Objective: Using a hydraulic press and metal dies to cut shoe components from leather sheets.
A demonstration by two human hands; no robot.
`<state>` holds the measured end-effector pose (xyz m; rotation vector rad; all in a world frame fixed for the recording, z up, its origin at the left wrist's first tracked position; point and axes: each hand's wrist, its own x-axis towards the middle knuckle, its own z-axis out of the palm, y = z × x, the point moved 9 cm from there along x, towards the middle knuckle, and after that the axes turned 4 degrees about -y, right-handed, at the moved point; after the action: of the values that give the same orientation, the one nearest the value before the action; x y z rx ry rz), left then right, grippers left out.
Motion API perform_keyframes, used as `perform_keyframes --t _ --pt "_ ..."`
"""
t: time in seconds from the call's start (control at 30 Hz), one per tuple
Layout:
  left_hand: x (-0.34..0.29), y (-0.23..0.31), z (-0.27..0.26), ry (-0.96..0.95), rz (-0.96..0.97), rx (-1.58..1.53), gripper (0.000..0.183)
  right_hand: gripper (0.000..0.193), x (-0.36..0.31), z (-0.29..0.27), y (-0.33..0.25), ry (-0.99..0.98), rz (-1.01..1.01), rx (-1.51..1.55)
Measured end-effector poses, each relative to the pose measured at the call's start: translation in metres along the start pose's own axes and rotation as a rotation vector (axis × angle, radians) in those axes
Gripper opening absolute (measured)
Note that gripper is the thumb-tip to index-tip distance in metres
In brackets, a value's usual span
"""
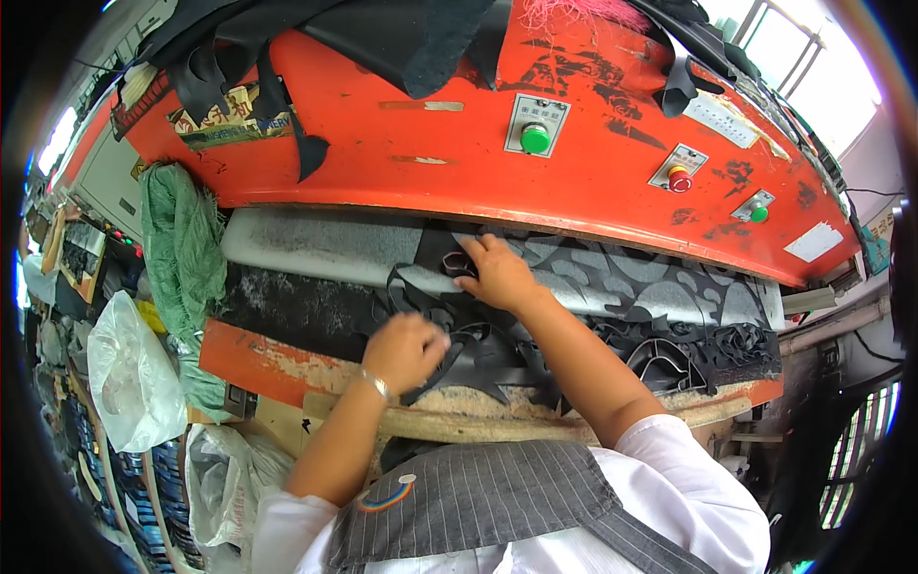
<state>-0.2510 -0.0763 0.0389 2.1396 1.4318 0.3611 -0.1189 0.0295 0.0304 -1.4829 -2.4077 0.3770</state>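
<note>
My right hand (pixel 499 275) reaches over the pale cutting board (pixel 316 239), with thumb and fingers closed on a small loop-shaped cutting die (pixel 455 262). The die stands on a black sheet (pixel 435 239), which looks like leather. To the right, that material is a web of curved cut-out holes with the pale board showing through. Closer to me, my left hand (pixel 404 356) hovers at the black scraps (pixel 478 368); motion smears its fingers, so its grip is unclear. A larger curved metal die (pixel 666 362) lies among the scraps on the right.
Behind the board rises the orange press (pixel 382 143), with a green button (pixel 535 139) and a red knob (pixel 679 179). Black sheets (pixel 382 48) drape over its top. A green woven sack (pixel 179 249) and a clear plastic bag (pixel 134 373) hang at left. A wooden rail (pixel 535 428) runs along the front.
</note>
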Motion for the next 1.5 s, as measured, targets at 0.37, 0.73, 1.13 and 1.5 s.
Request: perform_keyframes --t 0.37,0.73,1.13,1.5 --pt "0.075 -0.075 -0.001 0.474 0.116 0.086 0.031 0.045 0.034 0.011 0.036 -0.037 0.380 0.752" --pt "0.071 -0.084 0.002 0.467 0.050 -0.060 0.040 0.055 0.076 0.041 -0.004 -0.028 0.494 0.319" --pt "0.071 -0.075 -0.006 0.520 0.065 0.005 0.039 0.076 0.028 0.004 0.016 0.091 0.390 0.354" --pt "0.139 0.161 -0.097 0.438 0.692 -0.317 0.022 0.066 -0.237 -0.337 0.285 1.605 0.558 -0.277"
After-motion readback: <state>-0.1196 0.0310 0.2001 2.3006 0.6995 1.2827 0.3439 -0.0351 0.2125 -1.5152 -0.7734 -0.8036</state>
